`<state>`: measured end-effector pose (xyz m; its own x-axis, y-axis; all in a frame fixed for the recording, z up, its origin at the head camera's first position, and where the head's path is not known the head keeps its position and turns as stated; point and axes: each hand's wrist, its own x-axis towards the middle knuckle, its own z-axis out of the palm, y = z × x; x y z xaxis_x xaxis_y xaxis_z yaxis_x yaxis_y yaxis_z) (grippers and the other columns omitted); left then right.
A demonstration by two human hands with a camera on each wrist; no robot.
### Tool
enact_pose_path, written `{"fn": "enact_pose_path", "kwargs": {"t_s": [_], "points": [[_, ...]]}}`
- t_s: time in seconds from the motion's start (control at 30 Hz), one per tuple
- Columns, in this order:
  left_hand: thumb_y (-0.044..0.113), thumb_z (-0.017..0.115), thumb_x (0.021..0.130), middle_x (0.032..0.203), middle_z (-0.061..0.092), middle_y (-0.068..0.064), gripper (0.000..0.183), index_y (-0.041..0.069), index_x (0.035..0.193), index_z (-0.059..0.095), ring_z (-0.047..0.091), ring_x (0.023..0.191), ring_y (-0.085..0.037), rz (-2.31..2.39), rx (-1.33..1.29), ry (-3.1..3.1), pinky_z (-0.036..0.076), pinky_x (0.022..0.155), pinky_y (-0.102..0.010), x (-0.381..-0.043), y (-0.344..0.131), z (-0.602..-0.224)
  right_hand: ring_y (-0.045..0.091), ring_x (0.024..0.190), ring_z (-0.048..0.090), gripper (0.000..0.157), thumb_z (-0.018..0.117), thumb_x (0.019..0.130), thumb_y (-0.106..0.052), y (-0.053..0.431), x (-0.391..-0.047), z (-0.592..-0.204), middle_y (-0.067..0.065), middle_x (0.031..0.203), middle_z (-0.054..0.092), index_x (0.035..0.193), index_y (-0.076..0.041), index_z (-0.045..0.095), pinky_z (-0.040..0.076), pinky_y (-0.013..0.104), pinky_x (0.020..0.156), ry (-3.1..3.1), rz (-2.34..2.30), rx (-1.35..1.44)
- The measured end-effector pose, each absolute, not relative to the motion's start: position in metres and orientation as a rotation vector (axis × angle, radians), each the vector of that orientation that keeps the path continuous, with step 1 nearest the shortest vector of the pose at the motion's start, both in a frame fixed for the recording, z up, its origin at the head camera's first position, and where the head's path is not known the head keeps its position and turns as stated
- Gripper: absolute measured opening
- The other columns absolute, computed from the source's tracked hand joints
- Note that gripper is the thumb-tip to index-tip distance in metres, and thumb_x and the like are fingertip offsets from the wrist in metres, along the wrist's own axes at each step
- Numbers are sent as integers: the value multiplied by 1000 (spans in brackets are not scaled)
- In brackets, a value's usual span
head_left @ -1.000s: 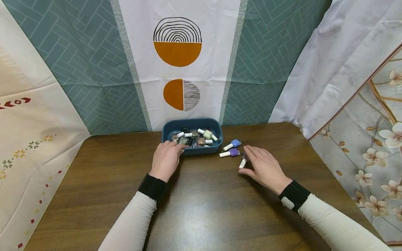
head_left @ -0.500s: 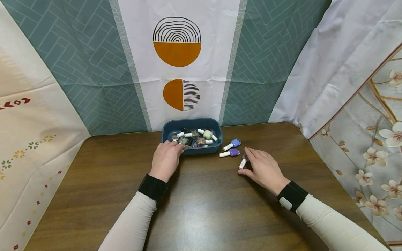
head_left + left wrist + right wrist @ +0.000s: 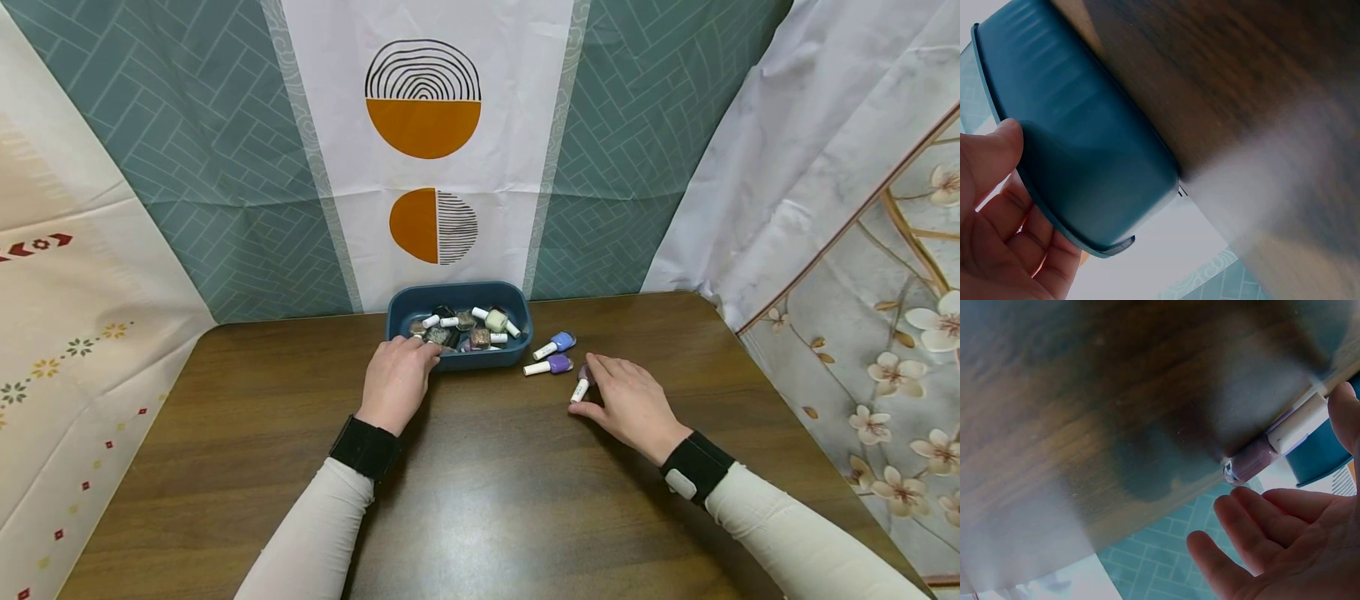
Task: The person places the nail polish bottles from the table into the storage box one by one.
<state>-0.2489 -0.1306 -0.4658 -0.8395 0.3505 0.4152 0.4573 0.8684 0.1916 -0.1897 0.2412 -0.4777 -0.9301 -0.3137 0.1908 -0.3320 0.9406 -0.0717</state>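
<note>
My left hand (image 3: 397,379) grips the near left rim of a dark blue bin (image 3: 487,360). In the left wrist view the thumb (image 3: 1007,144) presses the bin's outer wall and the fingers curl behind the rim. Several nail polish bottles lie jumbled inside. On the table, my right hand (image 3: 626,400) spans a mauve nail polish bottle (image 3: 1254,459), thumb at its white cap (image 3: 581,390) and fingers by its base. Finger contact at the base is hard to tell. Just left of that hand lie a blue nail polish bottle (image 3: 562,341) and a purple one (image 3: 559,363).
The brown wooden table (image 3: 465,500) reaches back to a hanging cloth (image 3: 480,233) with orange half-circles, close behind the bin. A flowered cloth (image 3: 892,433) hangs along the right side and a cream cloth (image 3: 90,333) along the left.
My right hand has shifted very slightly, staying around the mauve bottle. The left hand keeps its place on the bin's rim, and the other bottles have not moved.
</note>
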Motion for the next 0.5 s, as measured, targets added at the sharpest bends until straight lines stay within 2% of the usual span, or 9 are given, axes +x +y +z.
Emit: {"fn": "enact_pose_path", "kwargs": {"t_s": [0.5], "points": [[13,78,105,103,81,-10,16,7,119,85,69,92,-31,-398,-604,-2666,57,92,-49,-249,-131,-466,47,138,60,91,87,95,-51,241,-194,-481,29,151,61,155,10,54,47,64,115,-2931,185,456]]}}
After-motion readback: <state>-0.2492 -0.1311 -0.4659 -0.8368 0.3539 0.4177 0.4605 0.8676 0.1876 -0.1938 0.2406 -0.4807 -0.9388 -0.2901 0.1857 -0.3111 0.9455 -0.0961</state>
